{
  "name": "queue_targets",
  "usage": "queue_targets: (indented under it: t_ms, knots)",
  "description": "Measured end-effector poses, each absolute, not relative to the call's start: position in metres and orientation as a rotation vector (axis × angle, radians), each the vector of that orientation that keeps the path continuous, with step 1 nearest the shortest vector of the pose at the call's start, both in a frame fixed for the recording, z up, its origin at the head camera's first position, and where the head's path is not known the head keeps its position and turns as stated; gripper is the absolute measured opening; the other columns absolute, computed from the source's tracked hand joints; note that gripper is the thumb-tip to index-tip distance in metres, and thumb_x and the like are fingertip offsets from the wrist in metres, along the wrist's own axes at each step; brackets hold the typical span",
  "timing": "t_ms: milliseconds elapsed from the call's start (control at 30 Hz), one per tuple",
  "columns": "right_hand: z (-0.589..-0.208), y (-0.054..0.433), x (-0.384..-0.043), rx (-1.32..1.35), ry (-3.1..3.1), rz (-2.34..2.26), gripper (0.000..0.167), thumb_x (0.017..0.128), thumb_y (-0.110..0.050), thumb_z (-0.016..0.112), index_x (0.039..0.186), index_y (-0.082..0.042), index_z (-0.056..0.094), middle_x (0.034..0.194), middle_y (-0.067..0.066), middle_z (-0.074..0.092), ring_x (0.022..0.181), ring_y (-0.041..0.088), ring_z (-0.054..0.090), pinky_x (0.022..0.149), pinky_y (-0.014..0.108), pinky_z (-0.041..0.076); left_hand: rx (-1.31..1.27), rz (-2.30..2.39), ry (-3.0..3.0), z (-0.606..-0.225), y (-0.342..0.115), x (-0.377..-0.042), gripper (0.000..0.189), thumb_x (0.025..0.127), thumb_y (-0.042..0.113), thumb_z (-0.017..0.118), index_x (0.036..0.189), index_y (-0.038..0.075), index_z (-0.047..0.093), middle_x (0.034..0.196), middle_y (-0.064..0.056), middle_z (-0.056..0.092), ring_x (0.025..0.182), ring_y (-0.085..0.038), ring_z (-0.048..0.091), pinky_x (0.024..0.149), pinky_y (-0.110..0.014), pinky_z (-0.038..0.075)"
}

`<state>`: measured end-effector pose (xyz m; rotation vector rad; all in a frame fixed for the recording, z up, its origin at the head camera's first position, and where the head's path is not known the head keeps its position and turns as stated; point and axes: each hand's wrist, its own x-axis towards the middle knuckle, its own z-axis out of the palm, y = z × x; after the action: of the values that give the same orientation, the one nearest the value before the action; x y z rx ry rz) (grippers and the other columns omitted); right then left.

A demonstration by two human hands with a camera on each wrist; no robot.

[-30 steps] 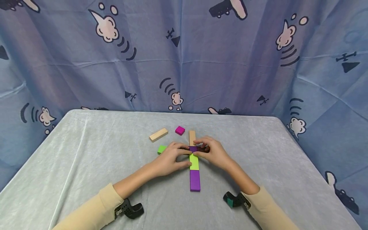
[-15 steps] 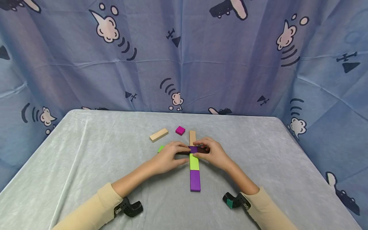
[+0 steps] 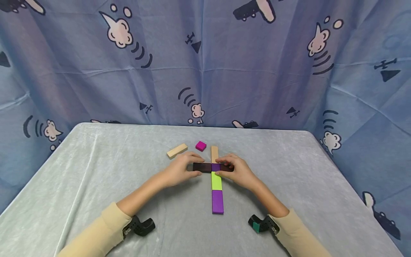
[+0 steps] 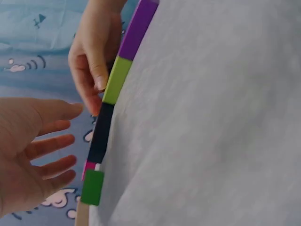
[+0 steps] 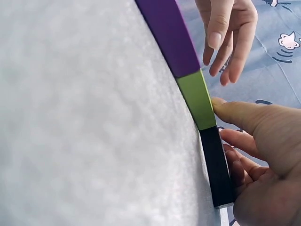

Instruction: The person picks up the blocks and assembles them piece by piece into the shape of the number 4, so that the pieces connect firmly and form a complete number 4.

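Observation:
My left hand [image 3: 181, 169] has its thumb and fingers spread around the left end of a dark brown wooden block [image 3: 202, 167]; in the left wrist view they are off it. My right hand [image 3: 236, 170] holds a second dark brown block [image 3: 226, 167], thumb on the near side by the lime block [image 3: 216, 181], fingers on the far side. Between the two dark blocks lies a small purple block [image 3: 216, 167]. A long purple block [image 3: 217, 202] extends the line toward me, and a plain wood block [image 3: 214, 154] extends it away, forming a cross.
Beyond the left hand lie a loose plain wood block [image 3: 177, 150] and a magenta block [image 3: 201, 146]. A green block [image 4: 92, 187] shows in the left wrist view, hidden behind the hand from above. Grey cloth covers the table [image 3: 128, 150]; a patterned blue curtain [image 3: 205, 71] hangs behind.
My left hand has drawn away leftward from the centre, uncovering the left dark block and hiding the green one. My right hand has stayed in place.

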<state>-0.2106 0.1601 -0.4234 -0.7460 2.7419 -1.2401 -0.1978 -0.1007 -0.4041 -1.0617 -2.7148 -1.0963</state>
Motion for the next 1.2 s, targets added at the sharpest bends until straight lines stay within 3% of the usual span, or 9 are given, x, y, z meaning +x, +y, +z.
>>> queue_targets:
  t_ms: [433, 967, 1200]
  knots:
    - [-0.423, 0.162, -0.209, -0.741, 2.745, -1.236, 0.038, 0.089, -0.008, 0.084, 0.125, 0.003, 0.074, 0.115, 0.014, 0.07, 0.101, 0.024, 0.059, 0.086, 0.033, 0.051, -0.997, -1.123, -2.852, -0.4, -0.126, -0.208, 0.048, 0.084, 0.007, 0.086, 0.129, -0.005, 0.072, 0.133, -0.019, 0.07, 0.129, -0.037, 0.062, 0.11, -0.05, 0.051]
    - [-0.426, 0.161, -0.21, -0.755, 2.732, -1.27, 0.039, 0.089, -0.008, 0.084, 0.125, 0.003, 0.074, 0.115, 0.014, 0.07, 0.1, 0.023, 0.059, 0.085, 0.03, 0.05, -0.948, -1.169, -2.919, -0.409, -0.142, -0.219, 0.044, 0.078, 0.003, 0.09, 0.12, -0.003, 0.076, 0.121, -0.014, 0.075, 0.104, -0.024, 0.065, 0.095, -0.039, 0.055]
    - [-0.425, 0.162, -0.209, -0.781, 2.742, -1.28, 0.038, 0.089, -0.008, 0.084, 0.123, 0.005, 0.074, 0.115, 0.017, 0.07, 0.099, 0.026, 0.061, 0.084, 0.03, 0.051, -0.895, -1.186, -2.957, -0.408, -0.145, -0.22, 0.04, 0.078, 0.001, 0.09, 0.116, -0.002, 0.078, 0.117, -0.014, 0.074, 0.101, -0.023, 0.066, 0.092, -0.038, 0.056]
